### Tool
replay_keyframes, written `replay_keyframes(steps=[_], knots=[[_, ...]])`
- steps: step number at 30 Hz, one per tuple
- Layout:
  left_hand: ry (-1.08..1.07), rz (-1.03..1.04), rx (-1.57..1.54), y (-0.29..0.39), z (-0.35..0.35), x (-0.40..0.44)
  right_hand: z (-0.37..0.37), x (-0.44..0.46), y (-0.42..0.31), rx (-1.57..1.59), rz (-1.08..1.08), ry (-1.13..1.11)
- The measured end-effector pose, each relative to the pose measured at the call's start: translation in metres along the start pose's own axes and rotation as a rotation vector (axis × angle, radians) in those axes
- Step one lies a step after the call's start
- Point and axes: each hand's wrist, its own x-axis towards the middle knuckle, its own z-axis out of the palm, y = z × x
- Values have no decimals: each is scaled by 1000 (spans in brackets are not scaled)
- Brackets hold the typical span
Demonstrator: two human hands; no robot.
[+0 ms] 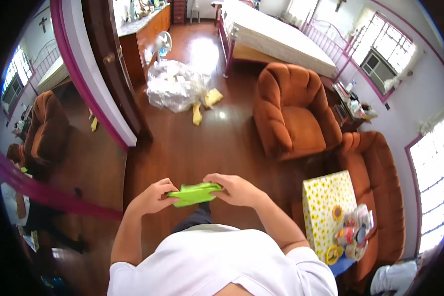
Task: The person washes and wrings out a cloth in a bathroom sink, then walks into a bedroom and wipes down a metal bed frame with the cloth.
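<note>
A bright green folded cloth [194, 195] is stretched level between my two hands, in front of my white shirt. My left hand [154, 196] pinches its left end between thumb and fingers. At the other end, my right hand [236, 189] grips the right corner, fingers on top and thumb beneath. The cloth looks flat and layered, with a loose fold along its upper edge. Below it are my dark trouser leg and the wooden floor.
A large mirror [84, 167] stands at left beside a brown door [106, 64]. Ahead lie a clear plastic bundle [175, 86] and yellow pieces [212, 97]. To the right are an orange armchair [301, 123], a sofa [382, 182] and a sunflower-patterned table [325, 197] holding containers.
</note>
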Motion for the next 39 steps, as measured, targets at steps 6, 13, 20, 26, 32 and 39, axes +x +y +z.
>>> replay_keyframes(steps=[6, 13, 20, 26, 32, 39], knots=[[-154, 158, -446, -13, -101, 213, -118, 94, 103, 352, 50, 279], [-23, -266, -1166, -32, -122, 490, -215, 174, 293, 1098, 406, 474], [106, -403, -1287, -134, -176, 662, -296, 275, 478, 1110, 652, 443], [595, -267, -1293, -227, -262, 734, -410, 414, 605, 1366, 514, 273], [980, -272, -1523, -336, -376, 798, -472, 566, 719, 1113, 432, 399], [928, -314, -1424, -367, -537, 1009, -545, 706, 839, 1162, 336, 430]])
